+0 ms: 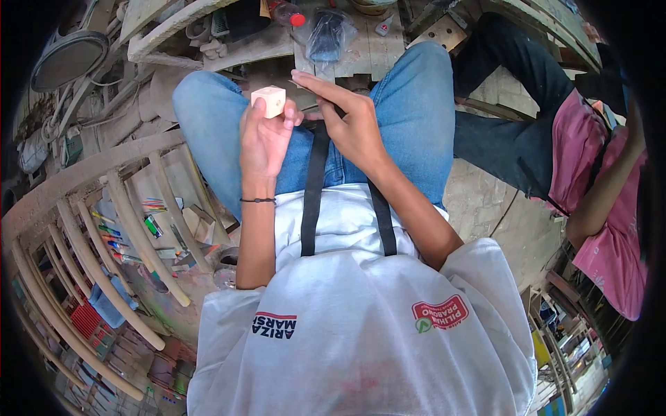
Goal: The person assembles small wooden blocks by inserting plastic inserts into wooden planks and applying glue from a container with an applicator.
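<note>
The pale block (pixel 268 101), upper left of centre, is pinched between the left hand's (pixel 266 144) thumb and fingers, probably to leave its faces exposed. Beside it slants the right hand (pixel 352 123); whether that grips anything, I cannot tell.

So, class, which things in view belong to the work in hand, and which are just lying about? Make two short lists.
In the work:
pale block, held in the left hand
right hand, close beside it

Apparently just lying about:
red-capped bottle
plastic bag
blue cloth
</note>
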A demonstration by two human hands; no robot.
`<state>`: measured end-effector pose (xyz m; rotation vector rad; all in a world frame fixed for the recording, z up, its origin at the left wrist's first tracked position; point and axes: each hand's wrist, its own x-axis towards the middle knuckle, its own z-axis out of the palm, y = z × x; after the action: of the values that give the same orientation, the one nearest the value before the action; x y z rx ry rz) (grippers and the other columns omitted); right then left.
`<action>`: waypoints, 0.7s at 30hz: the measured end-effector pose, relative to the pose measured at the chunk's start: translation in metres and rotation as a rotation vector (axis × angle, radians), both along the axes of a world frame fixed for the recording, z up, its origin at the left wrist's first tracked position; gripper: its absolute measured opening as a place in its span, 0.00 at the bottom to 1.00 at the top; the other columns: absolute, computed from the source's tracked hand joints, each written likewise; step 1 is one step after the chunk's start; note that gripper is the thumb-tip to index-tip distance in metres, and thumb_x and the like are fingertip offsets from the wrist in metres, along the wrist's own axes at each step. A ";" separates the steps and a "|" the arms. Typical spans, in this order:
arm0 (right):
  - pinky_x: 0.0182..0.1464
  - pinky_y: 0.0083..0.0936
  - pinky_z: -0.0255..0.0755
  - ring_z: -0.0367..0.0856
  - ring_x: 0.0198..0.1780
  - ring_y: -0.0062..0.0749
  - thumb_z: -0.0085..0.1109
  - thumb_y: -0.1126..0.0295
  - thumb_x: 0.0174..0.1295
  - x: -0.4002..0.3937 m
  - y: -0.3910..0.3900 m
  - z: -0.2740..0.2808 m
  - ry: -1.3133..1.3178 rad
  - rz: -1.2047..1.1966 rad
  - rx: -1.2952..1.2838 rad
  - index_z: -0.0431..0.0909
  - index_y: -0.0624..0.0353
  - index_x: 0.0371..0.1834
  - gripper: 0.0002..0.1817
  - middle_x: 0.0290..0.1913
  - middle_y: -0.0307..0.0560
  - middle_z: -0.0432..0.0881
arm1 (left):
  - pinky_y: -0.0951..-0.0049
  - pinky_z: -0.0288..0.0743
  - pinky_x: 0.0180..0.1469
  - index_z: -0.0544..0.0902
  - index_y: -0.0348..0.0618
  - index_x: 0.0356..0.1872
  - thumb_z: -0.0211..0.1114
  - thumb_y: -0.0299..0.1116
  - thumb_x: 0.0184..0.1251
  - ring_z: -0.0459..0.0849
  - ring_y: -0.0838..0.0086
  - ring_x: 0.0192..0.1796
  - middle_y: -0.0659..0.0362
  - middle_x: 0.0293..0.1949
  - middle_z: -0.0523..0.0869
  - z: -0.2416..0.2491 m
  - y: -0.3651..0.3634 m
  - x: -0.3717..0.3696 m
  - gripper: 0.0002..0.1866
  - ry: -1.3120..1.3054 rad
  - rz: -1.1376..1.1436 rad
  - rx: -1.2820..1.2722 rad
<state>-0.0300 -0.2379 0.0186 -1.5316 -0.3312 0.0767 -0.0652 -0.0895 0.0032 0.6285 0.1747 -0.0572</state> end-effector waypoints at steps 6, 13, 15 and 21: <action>0.58 0.32 0.73 0.77 0.59 0.45 0.48 0.84 0.59 -0.006 0.000 0.010 -0.219 0.059 -0.190 0.78 0.60 0.55 0.20 0.60 0.54 0.75 | 0.68 0.69 0.45 0.75 0.36 0.47 0.54 0.40 0.71 0.75 0.69 0.38 0.53 0.37 0.79 0.007 -0.002 0.000 0.16 0.033 0.031 0.026; 0.63 0.37 0.67 0.71 0.64 0.50 0.59 0.77 0.51 -0.007 -0.004 0.022 -0.227 0.125 -0.173 0.80 0.60 0.52 0.21 0.63 0.56 0.72 | 0.65 0.70 0.57 0.70 0.35 0.58 0.58 0.41 0.68 0.75 0.66 0.56 0.53 0.52 0.77 0.011 -0.002 -0.007 0.24 0.083 0.083 0.028; 0.59 0.36 0.70 0.73 0.60 0.49 0.62 0.77 0.49 -0.007 -0.005 0.025 -0.297 0.107 -0.193 0.80 0.61 0.51 0.22 0.62 0.55 0.73 | 0.65 0.70 0.57 0.70 0.35 0.58 0.59 0.42 0.67 0.75 0.66 0.56 0.53 0.51 0.78 0.016 -0.004 -0.009 0.25 0.088 0.081 0.008; 0.55 0.35 0.71 0.76 0.55 0.48 0.66 0.75 0.46 -0.010 -0.005 0.037 -0.237 0.025 -0.059 0.79 0.64 0.44 0.18 0.60 0.56 0.73 | 0.67 0.70 0.53 0.68 0.35 0.59 0.62 0.46 0.64 0.77 0.67 0.48 0.54 0.45 0.78 0.023 -0.003 -0.013 0.30 -0.051 0.033 -0.062</action>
<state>-0.0405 -0.2427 0.0556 -1.5984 -0.5409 -0.0770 -0.0785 -0.0921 0.0266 0.5647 0.1330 -0.0146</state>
